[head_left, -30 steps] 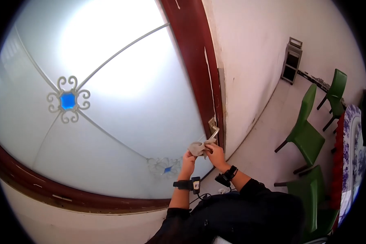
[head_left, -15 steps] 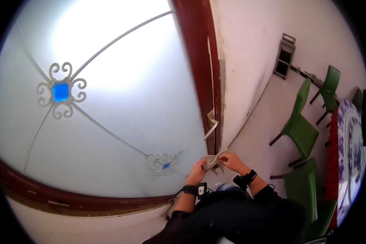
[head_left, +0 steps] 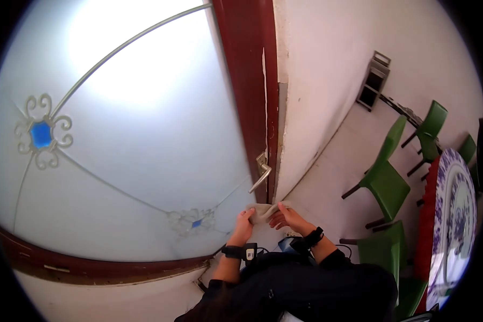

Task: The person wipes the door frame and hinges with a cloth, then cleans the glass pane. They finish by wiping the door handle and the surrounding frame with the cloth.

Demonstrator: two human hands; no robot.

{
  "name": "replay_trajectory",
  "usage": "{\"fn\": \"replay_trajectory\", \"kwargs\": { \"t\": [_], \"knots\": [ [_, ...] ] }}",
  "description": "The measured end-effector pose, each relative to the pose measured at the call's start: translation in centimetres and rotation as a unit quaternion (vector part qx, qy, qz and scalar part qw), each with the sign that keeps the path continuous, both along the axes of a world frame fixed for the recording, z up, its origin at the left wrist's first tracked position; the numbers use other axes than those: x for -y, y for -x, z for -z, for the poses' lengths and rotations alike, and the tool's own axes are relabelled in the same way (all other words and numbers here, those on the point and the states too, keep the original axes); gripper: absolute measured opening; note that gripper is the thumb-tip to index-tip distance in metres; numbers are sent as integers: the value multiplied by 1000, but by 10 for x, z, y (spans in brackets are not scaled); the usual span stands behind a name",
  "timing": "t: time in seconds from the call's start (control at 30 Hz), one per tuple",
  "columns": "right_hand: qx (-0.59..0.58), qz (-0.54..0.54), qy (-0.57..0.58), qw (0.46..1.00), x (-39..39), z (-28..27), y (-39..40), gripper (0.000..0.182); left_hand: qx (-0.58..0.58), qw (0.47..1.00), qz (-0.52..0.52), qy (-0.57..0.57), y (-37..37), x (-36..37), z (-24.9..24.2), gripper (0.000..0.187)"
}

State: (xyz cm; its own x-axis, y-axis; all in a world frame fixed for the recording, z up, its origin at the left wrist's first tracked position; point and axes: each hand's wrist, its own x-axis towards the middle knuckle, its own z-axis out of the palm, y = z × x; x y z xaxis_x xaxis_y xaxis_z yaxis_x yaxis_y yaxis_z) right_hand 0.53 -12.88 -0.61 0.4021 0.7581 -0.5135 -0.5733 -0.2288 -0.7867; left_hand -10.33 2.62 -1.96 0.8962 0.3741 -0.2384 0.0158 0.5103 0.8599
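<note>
A beige cloth (head_left: pixel 262 213) is stretched between my two hands, below the metal handle (head_left: pixel 261 175) of the glass door (head_left: pixel 144 139). My left hand (head_left: pixel 243 222) is closed on the cloth's left side, thumb on top. On the right side my right hand (head_left: pixel 288 219) pinches the cloth's edge with its thumb, its other fingers partly curled beneath. Both wrists wear black straps. The cloth appears not to touch the door handle.
The dark red door frame (head_left: pixel 247 70) meets a white wall (head_left: pixel 322 70). Green chairs (head_left: pixel 387 185) stand on the right beside a table with a purple-and-white patterned cover (head_left: pixel 456 214). A grey rack (head_left: pixel 374 81) stands by the wall at the back.
The view has shifted, so door and chairs sit further left. The cloth, crumpled before, is now spread wider between my hands, and my right hand's fingers have opened somewhat.
</note>
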Motion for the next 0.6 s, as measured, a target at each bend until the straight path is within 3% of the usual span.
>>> {"fn": "replay_trajectory", "kwargs": {
  "t": [0.07,0.23,0.3,0.33,0.43,0.47,0.53,0.6],
  "knots": [
    [-25,-20,-31,999,-11,7,-20,55,-31,995,-43,86,-14,-2,-7,23],
    [-34,-42,-124,991,-32,11,-78,37,-36,980,-179,79,-38,7,-14,23],
    [96,1,-119,988,-35,13,-100,29,-36,971,-227,73,-44,16,-16,24],
    [88,-13,-118,989,-37,5,-107,29,-19,969,-242,52,-47,18,-19,26],
    [282,-23,-87,955,-47,-18,-128,21,10,962,-273,15,-56,24,-21,30],
    [274,-34,-91,957,-53,-15,-131,21,22,961,-275,5,-56,27,-21,33],
    [401,74,-159,899,-69,-3,-133,19,5,955,-293,-40,-60,33,-21,34],
    [378,59,-164,909,-82,16,-135,16,-11,949,-303,-85,-64,35,-26,36]
  ]
}}
